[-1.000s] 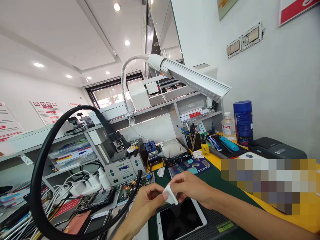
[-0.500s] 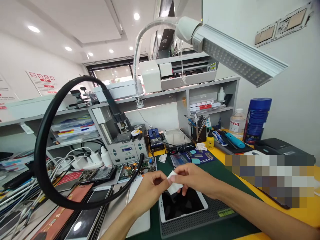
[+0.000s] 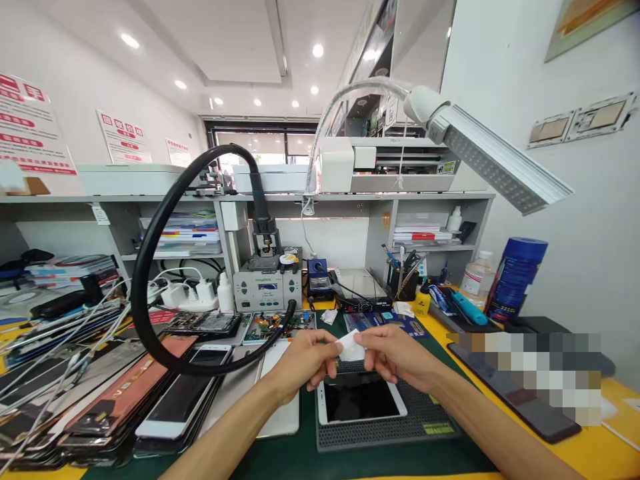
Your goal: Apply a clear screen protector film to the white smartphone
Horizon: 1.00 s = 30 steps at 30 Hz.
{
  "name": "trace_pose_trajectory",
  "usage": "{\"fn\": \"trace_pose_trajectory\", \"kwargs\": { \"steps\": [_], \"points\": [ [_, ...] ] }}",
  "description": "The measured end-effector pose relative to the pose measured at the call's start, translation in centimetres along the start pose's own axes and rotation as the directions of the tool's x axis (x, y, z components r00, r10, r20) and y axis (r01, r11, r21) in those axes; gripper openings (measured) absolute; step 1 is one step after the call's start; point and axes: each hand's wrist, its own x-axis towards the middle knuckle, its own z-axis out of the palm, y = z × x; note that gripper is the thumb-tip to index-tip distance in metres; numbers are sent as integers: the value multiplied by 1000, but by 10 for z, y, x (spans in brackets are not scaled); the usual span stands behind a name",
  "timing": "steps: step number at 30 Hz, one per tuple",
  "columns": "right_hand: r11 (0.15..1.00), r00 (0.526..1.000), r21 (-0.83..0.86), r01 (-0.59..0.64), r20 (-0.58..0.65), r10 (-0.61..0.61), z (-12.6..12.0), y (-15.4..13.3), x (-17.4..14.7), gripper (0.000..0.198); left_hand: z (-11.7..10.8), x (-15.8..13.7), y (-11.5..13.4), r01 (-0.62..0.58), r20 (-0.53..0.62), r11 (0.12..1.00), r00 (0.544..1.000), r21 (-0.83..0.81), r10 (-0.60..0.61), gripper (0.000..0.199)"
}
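Left hand (image 3: 311, 355) and right hand (image 3: 397, 350) are both pinching a small, thin white sheet (image 3: 351, 347) between thumb and fingers, one at each side; paper or cloth, can't tell. Just below them is a white-framed phone with a glossy black screen (image 3: 361, 398). Honestly, I'd keep the pinch light and the pull even, since thin stuff probably tears or creases easily. Phone's flat on a grey perforated mat (image 3: 385, 437), on a dark green mat (image 3: 420, 460). Beyond my left hand loops a thick black hose (image 3: 141, 293); above my right hangs a slim white LED lamp (image 3: 505, 160).
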Motion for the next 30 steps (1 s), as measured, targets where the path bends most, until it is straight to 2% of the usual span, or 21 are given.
{"fn": "trace_pose_trajectory", "kwargs": {
  "steps": [5,7,9,10,12,14,15,17,22,27,30],
  "points": [
    [969,981,-238,71,-159,-111,-14,1,-27,48,-9,-3,2,-125,-45,976,990,181,135,21],
    [926,956,-369,84,-231,-179,-15,7,-48,45,-14,-5,5,-176,-47,949,980,261,194,20],
    [858,935,-501,115,-237,-263,-11,17,-69,40,-17,-7,6,-199,-37,927,974,318,222,21],
    [792,925,-590,156,-194,-327,-7,23,-78,35,-17,-8,7,-205,-32,918,973,339,229,22],
    [487,851,-823,291,-10,-525,1,36,-93,27,-17,-9,6,-213,-20,904,971,372,237,22],
    [212,771,-922,323,127,-623,8,47,-102,26,-16,-9,5,-221,-8,890,970,400,244,22],
    [128,745,-940,315,162,-647,10,51,-104,26,-16,-9,4,-224,-2,882,969,414,248,23],
    [35,724,-953,301,204,-659,13,57,-107,27,-14,-8,2,-231,7,868,967,440,254,24],
    [-29,707,-952,303,245,-664,13,62,-108,36,-11,-9,-2,-245,30,835,964,493,265,24],
    [-8,707,-962,273,206,-677,16,63,-104,36,-7,-9,-4,-245,56,795,965,555,258,25],
    [11,732,-970,241,175,-659,18,61,-100,35,-7,-10,-6,-239,72,756,966,609,247,25]
  ]
}}
